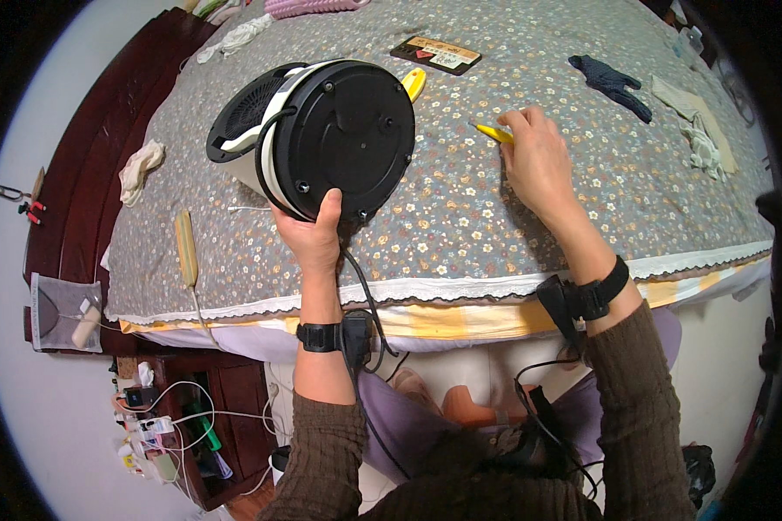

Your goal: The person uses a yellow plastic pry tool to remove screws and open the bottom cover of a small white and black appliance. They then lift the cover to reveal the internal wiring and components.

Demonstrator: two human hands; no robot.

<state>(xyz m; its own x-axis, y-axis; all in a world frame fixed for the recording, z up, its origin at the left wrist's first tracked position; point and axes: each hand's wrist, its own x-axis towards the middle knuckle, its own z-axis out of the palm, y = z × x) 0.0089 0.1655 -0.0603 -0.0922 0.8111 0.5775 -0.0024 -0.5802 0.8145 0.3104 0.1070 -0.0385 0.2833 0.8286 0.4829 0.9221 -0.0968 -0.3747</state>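
My left hand [308,236] grips the lower rim of a round white-and-black appliance [356,143], perhaps a small fan or heater, with the thumb against its underside. The appliance is tipped so that its black base, with several screws around the edge, faces me; a black grille [256,106] shows on its left. A black cord runs around its side. My right hand [539,163], apart from the appliance, pinches a small yellow tool [496,133] with a thin tip, resembling a screwdriver, pointing left. A yellow handle-like piece [415,83] lies partly hidden behind the base.
The bed's flowered cover [460,226] carries a dark printed card [435,54], a dark blue glove [613,85], pale gloves [702,143], a white crumpled cloth [141,171] and a corded yellowish stick-shaped thing [186,249]. A dark wooden nightstand [243,408] with tangled cables stands lower left.
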